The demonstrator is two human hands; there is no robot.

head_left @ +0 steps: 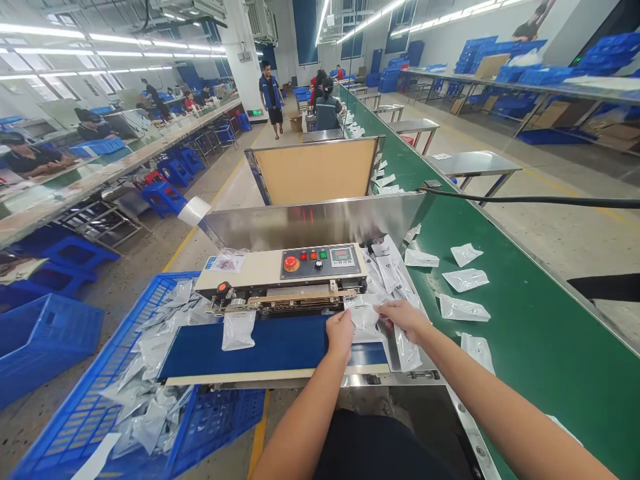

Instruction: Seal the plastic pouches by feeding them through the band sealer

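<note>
We see the green conveyor [525,333] running along the right side into the distance, with loose pouches [465,280] lying flat and well apart near its left edge. Against that edge stands the sealing machine [250,267], a cream housing under a steel hood, and at the machine's left end a blue crate [65,427] sits on the floor, holding a heap of bagged pieces.

Along the machine's front edge runs its dark blue belt [280,347]. A lone pouch [239,330] lies on the belt towards the left end, its top edge at the sealing slot. At the machine's right end, between it and the green conveyor, we see a pile of pouches [387,270] spilling down a steel tray.

Both of our hands meet at the right end of the blue belt, just below the slot. The left hand [341,333] has its grip pinched on the left side of a clear pouch [364,313]. The right hand [405,317] has its grip closed on the right side of it. The clear pouch is held between them, upright and partly crumpled, its top edge near the slot.

On the housing above, the control panel [320,261] carries a red button [291,264] at its left corner.
</note>
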